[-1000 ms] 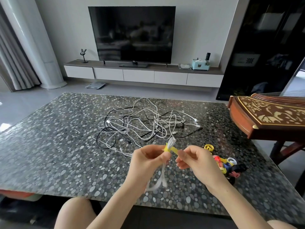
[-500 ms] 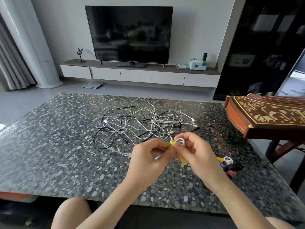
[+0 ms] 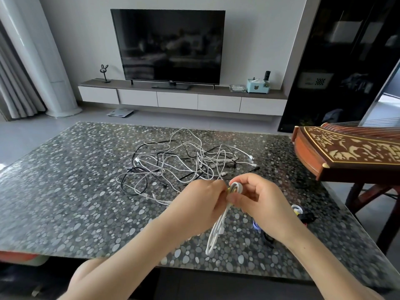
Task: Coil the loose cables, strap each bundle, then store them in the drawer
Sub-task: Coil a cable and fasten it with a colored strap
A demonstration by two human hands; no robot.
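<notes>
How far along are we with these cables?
Done: one white cable bundle is coiled, hanging from both hands. In hand: left hand and right hand pinch its top, where a yellow strap shows. Left: the tangled pile on the table is uncoiled; spare straps lie near the right wrist; nothing stored.

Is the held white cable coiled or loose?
Coiled: the white cable hangs in bunched loops, pinched between left hand and right hand.

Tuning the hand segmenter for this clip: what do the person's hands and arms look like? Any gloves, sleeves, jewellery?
Left hand and right hand are bare: no gloves, and no rings or watch visible. Left forearm and right forearm are bare too, with no sleeve, wristband or marking in view down to the frame's lower edge.
</notes>
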